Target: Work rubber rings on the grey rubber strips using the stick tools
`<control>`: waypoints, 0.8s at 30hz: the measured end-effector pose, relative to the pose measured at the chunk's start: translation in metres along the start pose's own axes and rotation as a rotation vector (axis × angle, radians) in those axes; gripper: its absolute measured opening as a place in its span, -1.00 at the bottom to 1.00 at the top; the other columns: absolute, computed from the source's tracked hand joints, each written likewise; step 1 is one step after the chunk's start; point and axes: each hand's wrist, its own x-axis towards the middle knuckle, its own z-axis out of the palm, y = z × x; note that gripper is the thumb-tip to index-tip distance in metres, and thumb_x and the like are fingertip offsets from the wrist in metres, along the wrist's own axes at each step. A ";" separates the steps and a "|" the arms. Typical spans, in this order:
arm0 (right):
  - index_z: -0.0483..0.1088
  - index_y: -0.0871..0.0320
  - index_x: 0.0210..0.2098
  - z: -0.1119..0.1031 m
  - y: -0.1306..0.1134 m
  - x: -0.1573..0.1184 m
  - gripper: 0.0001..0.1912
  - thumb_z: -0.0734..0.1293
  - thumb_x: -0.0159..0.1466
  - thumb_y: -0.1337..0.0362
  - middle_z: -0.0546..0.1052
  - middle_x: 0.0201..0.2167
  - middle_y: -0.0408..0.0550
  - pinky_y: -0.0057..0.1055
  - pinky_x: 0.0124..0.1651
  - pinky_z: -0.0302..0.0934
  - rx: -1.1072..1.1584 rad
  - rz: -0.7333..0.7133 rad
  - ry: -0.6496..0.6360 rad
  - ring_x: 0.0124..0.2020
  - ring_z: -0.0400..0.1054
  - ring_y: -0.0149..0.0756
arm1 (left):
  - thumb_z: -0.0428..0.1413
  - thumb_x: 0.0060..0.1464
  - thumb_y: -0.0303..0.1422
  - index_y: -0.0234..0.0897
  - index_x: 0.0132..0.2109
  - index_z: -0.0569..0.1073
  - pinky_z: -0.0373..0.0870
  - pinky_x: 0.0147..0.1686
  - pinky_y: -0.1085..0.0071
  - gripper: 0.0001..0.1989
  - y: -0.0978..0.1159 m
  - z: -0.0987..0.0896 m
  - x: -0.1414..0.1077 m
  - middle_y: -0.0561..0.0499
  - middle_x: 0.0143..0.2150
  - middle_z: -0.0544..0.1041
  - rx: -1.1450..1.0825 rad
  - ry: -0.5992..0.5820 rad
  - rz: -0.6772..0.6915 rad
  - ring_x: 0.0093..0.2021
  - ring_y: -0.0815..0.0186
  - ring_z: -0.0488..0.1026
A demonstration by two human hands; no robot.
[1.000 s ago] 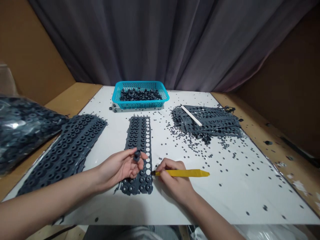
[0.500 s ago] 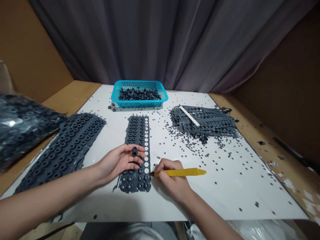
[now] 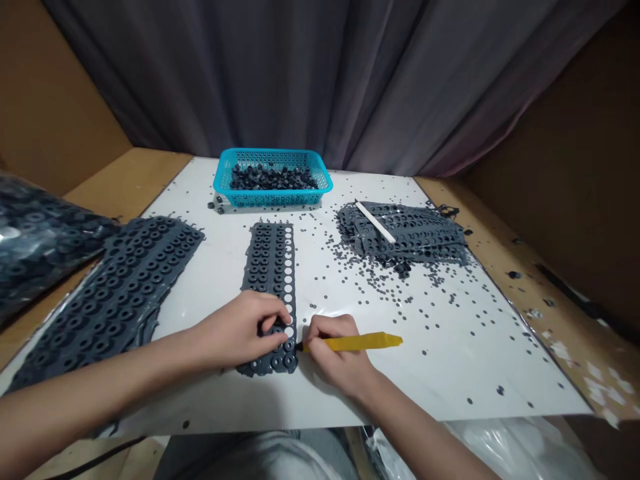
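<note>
A dark grey rubber sheet point(image 3: 270, 250) with rows of ring-shaped grommets lies upright in front of me. Its right-hand column is mostly punched-out holes showing white. My left hand point(image 3: 250, 327) rests over the lower part, fingers curled and thumb by a grommet point(image 3: 289, 345) below the last hole. What its fingers hold, if anything, is hidden. Closed around a yellow pen-like tool point(image 3: 370, 341), my right hand point(image 3: 337, 347) sits at the sheet's right edge. The tool's dark tip is beside that grommet.
Behind stands a blue basket point(image 3: 274, 197) of loose grommets. More grommet sheets point(image 3: 115, 293) lie left, beside a clear bag point(image 3: 40, 240) full of dark rings. At right are stacked punched sheets point(image 3: 415, 233) with a white stick point(image 3: 375, 222) on top, and scattered small black discs.
My left hand has turned over, from fingers extended with a loose grommet among them to curled down on the sheet. My right hand stays at the sheet's edge. The view has shifted slightly.
</note>
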 end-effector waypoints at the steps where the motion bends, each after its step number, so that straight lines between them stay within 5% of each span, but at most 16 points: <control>1: 0.13 0.16 -0.69 0.000 0.000 0.000 -0.80 0.14 0.05 0.39 0.17 -0.73 -0.24 -0.55 -0.55 -0.06 -0.021 -0.014 -0.010 -0.66 0.04 -0.52 | 0.13 0.02 -0.42 -0.32 -0.27 0.49 0.20 -0.41 0.47 -0.90 0.002 0.001 0.001 0.07 -0.47 0.34 0.131 -0.034 0.078 -0.42 0.34 0.31; 7: 0.09 0.15 -0.67 -0.001 0.001 0.000 -0.80 0.13 0.07 0.39 0.13 -0.73 -0.25 -0.53 -0.54 -0.08 -0.067 -0.041 -0.021 -0.66 0.02 -0.51 | 0.13 0.06 -0.46 -0.34 -0.24 0.49 0.29 -0.23 0.38 -0.91 0.010 0.008 0.006 -0.06 -0.29 0.43 0.520 -0.191 0.305 -0.22 0.20 0.38; 15: 0.08 0.15 -0.67 0.000 0.004 -0.002 -0.80 0.13 0.06 0.41 0.11 -0.73 -0.26 -0.53 -0.55 -0.10 -0.041 -0.037 0.002 -0.66 -0.01 -0.52 | -0.11 0.16 -0.64 -0.36 -0.31 0.42 0.25 -0.38 0.37 -0.75 -0.011 0.026 -0.003 -0.08 -0.39 0.41 0.785 0.013 0.681 -0.36 0.22 0.31; 21: 0.10 0.16 -0.68 -0.001 0.001 0.000 -0.79 0.14 0.06 0.40 0.11 -0.74 -0.27 -0.55 -0.56 -0.10 -0.032 -0.024 0.011 -0.67 0.00 -0.53 | -0.11 0.24 -0.48 -0.28 -0.22 0.37 0.33 -0.26 0.48 -0.83 -0.017 0.019 -0.010 0.00 -0.30 0.45 0.121 0.176 0.358 -0.28 0.34 0.39; 24: 0.19 0.17 -0.68 -0.002 0.000 0.001 -0.81 0.15 0.04 0.40 0.20 -0.73 -0.25 -0.57 -0.56 -0.06 0.030 0.013 0.007 -0.66 0.07 -0.53 | -0.07 0.24 -0.40 -0.25 -0.25 0.39 0.33 -0.28 0.50 -0.84 -0.011 0.011 -0.010 0.04 -0.31 0.46 0.000 0.227 0.185 -0.29 0.36 0.42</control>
